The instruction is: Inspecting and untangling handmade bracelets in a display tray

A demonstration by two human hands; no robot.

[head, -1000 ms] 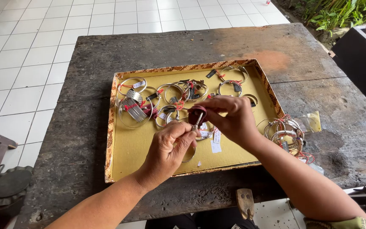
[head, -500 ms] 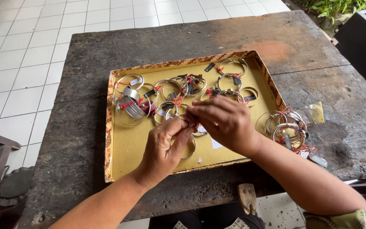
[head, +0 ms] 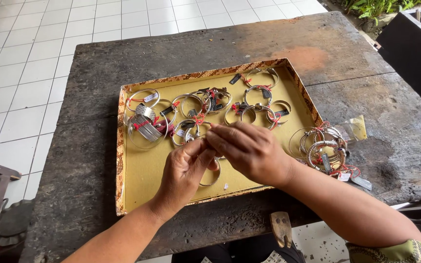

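Now both hands are meeting over the yellow tray (head: 137,185): the left hand (head: 187,168) and right hand (head: 249,150) are pinching a silver bangle (head: 210,179) together, just above the tray's floor.

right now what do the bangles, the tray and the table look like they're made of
Bangles: likely silver-coloured metal, shiny, some twisted or ribbed. Tray: seemingly card or fabric-lined board, matte mustard inside, patterned brown rim. Table: looks like old wood, dark, cracked, stained.
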